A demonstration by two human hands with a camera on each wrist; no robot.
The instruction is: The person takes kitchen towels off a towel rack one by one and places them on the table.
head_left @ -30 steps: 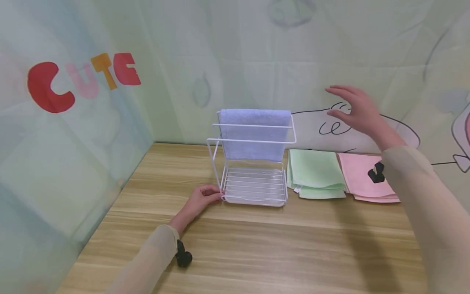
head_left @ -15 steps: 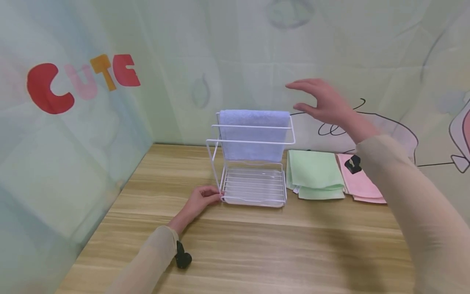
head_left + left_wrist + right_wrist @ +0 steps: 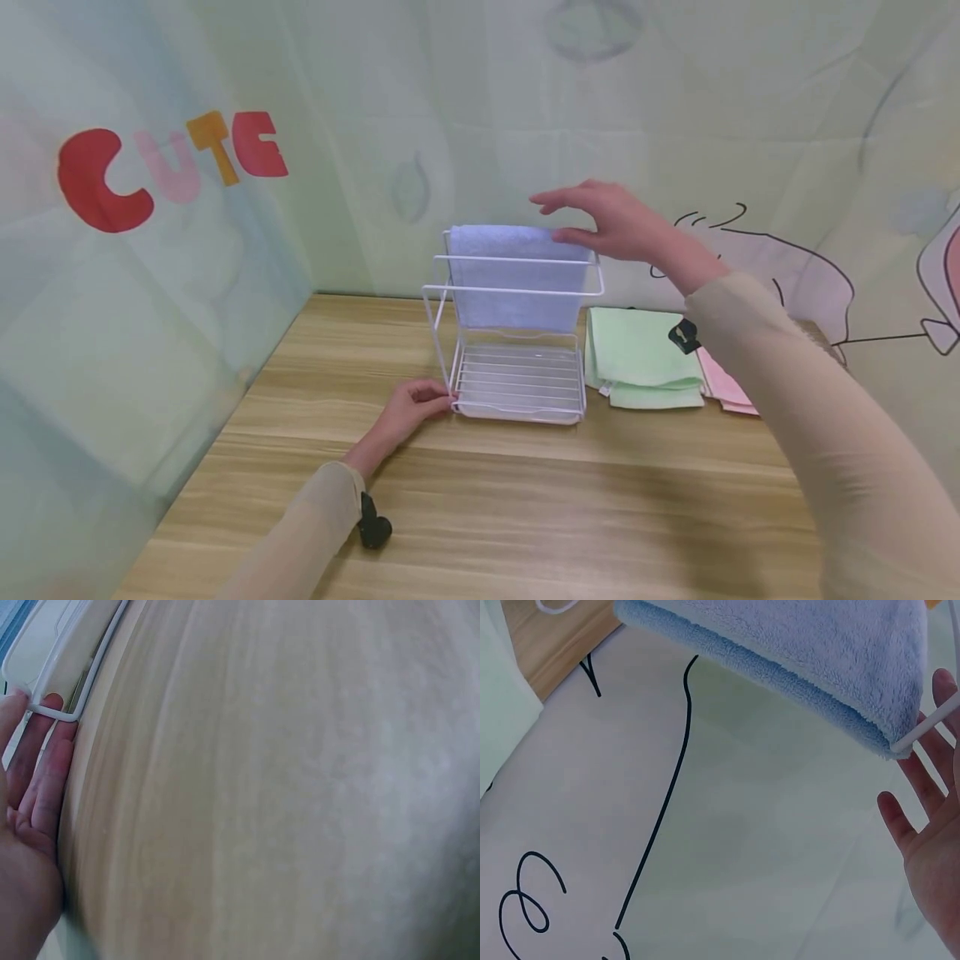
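Observation:
A white wire drying rack (image 3: 519, 408) stands on the table, with a slatted tray at its base and several bars above. Over its rear bar hangs a light blue towel (image 3: 517, 310), its fluffy folded edge (image 3: 795, 667) close up in the right wrist view. My left hand (image 3: 408, 407) pinches the rack's front left bottom corner, thumb and fingers at the wire (image 3: 54, 712) in the left wrist view. At the towel's top right end my right hand (image 3: 618, 221) hovers with fingers extended and thumb apart; whether it touches the towel I cannot tell.
Right of the rack lies a folded green towel (image 3: 645, 354). Beyond it a folded pink towel (image 3: 726, 385) is partly covered by my right sleeve. A printed cloth backdrop (image 3: 360, 150) rises behind the wooden table (image 3: 480, 517) and along its left side.
My right hand has moved left from above the towels at the right to the blue towel's top right end, dropping slightly at the last. My left hand and the rack have stayed put.

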